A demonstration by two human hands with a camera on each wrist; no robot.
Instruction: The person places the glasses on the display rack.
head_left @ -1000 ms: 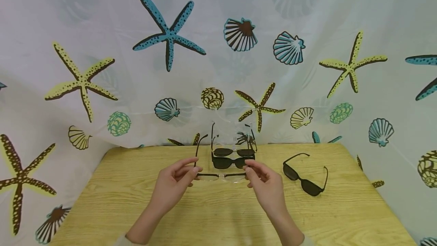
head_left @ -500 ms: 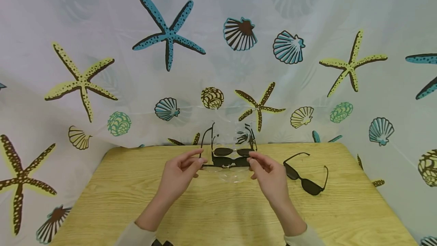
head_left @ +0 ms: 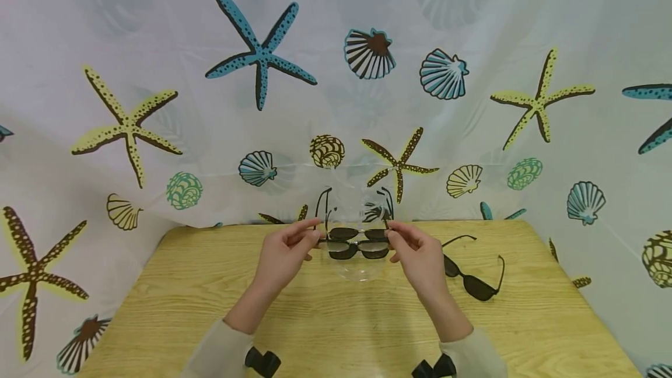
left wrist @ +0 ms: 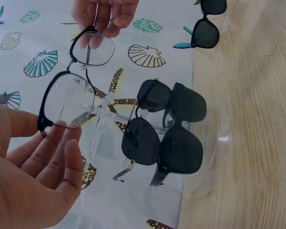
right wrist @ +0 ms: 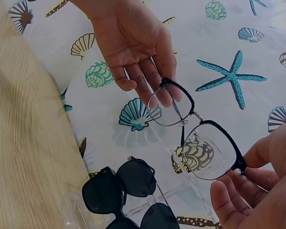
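My left hand (head_left: 286, 254) and right hand (head_left: 417, 254) pinch opposite ends of clear-lensed eyeglasses (left wrist: 47, 90), which have black brow bars and thin lower rims. Their temples are unfolded and point away from me. Below the eyeglasses, in the left wrist view, two pairs of sunglasses sit one in front of the other on a clear display stand (left wrist: 224, 138). The front sunglasses (left wrist: 182, 150) have thick black frames; the pair behind, thin-rimmed sunglasses (left wrist: 140, 140), has a metal edge. In the head view the eyeglasses overlap the front pair.
Another pair of black sunglasses (head_left: 479, 288) lies on the wooden table (head_left: 173, 308), to the right of the stand, temples unfolded. A white curtain (head_left: 325, 98) printed with starfish and shells hangs behind the table and at both sides.
Both hands have moved forward, slightly up and to the right in the head view, carrying the eyeglasses from in front of the stand to over the front sunglasses.
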